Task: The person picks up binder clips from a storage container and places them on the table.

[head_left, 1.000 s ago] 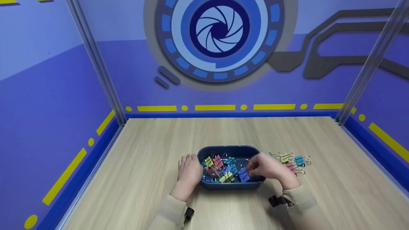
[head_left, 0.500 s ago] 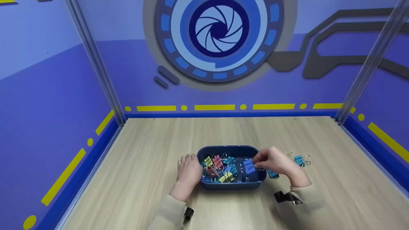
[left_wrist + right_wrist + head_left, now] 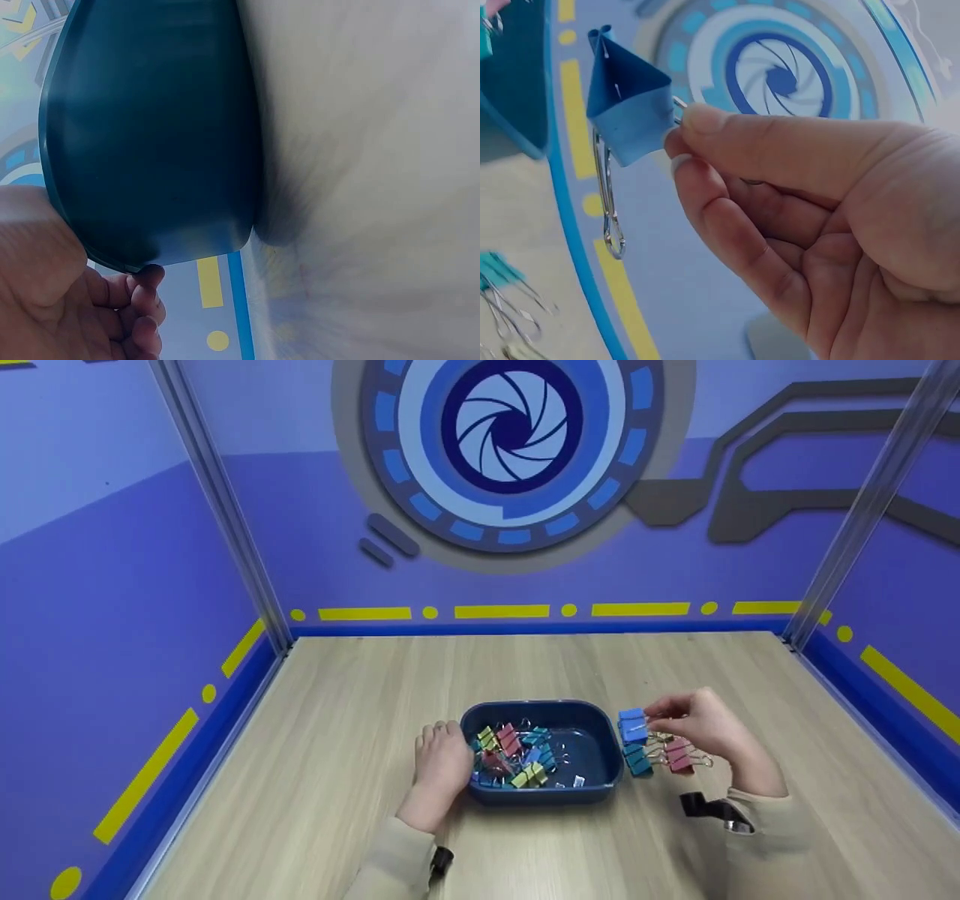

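My right hand (image 3: pixel 712 727) pinches a blue binder clip (image 3: pixel 632 725) by its wire handle between thumb and forefinger, above the table just right of a dark blue plastic bin (image 3: pixel 541 796). In the right wrist view the blue binder clip (image 3: pixel 634 105) hangs with its other wire handle pointing down. At the bin's left end, my left hand (image 3: pixel 442 757) holds the rim; its fingers (image 3: pixel 146 300) curl beside the rim in the left wrist view, with the thumb hidden. Several yellow, red, teal and blue binder clips (image 3: pixel 510 741) lie jumbled in the bin's left part.
On the table right of the bin lie a teal binder clip (image 3: pixel 637 761) and a pink binder clip (image 3: pixel 679 755), with others partly hidden by my right hand. Patterned blue panels (image 3: pixel 390 532) wall in the wooden tabletop (image 3: pixel 360 682) at the back and both sides.
My right hand has lifted the blue binder clip out of the bin and carried it right, over the rim, to the clips on the table. My left hand stays at the bin.
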{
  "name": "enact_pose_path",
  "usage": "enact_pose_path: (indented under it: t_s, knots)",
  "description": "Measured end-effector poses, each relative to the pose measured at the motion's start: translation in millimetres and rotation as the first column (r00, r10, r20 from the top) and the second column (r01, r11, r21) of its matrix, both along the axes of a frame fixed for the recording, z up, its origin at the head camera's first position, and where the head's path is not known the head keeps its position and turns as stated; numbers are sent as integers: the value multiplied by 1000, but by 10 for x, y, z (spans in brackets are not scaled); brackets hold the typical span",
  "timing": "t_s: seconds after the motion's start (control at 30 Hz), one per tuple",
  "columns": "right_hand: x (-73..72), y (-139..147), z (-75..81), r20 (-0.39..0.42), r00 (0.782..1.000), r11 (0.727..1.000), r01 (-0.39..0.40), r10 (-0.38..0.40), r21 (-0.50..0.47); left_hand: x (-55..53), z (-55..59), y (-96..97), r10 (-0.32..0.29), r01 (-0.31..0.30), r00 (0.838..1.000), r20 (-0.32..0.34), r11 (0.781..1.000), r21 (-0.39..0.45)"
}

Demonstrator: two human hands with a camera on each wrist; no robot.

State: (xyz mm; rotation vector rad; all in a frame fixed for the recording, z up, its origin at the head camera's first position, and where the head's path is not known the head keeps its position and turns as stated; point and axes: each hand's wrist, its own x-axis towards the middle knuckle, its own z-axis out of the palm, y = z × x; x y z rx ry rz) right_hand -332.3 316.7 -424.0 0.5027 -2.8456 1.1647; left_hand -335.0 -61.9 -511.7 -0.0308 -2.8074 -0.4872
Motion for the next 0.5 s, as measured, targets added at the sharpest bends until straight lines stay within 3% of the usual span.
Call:
enact_pose_path:
  t_s: [0.2,0.5]
  knots:
    - [63,304,33,57,992,991,111,-115,74,5,11,-6,-2,2,1000,-15,1000,-7]
    - [157,797,-6,105,969,967,209,-225,144,7,-12,-10,-13,13,1000,-27,1000,0]
